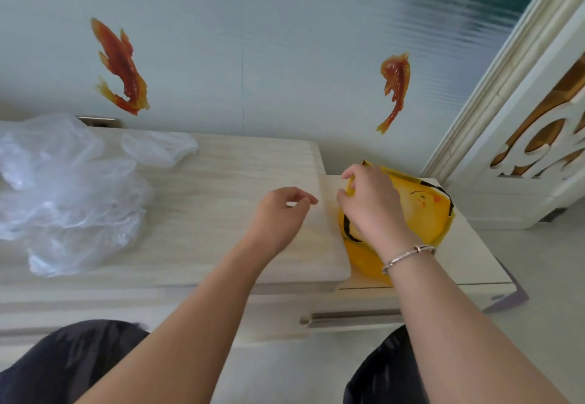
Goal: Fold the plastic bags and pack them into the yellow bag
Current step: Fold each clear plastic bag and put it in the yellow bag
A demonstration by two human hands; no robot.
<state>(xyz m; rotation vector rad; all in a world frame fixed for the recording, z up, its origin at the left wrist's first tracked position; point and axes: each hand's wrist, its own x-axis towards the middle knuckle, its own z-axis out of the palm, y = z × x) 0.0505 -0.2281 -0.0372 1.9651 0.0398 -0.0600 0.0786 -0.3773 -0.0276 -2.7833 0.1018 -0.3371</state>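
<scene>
Wall: pale blue, with two orange fish stickers, one far left, one right of centre.
Door frame: white carved frame at far right, close beside the low unit's back corner.
Upper top: pale wood-grain counter; its rounded right edge overhangs the lower unit. The middle stretch between the clear heap and that edge is bare wood.
Lower unit: white top, a step below and to the right; a drawer handle runs along its front.
Plastic bags: a crumpled clear heap on the counter's left end, with one smaller clear piece behind it near the wall.
Yellow bag: sits on the lower unit, hard against the counter's right edge, mouth up, black handles, a cartoon face printed on it.
Right hand: over the bag's mouth, fingers curled and pinching its yellow rim; silver bracelet on the wrist.
Left hand: above the counter's right edge, just beside the bag, fingers loosely curled, holding nothing.
</scene>
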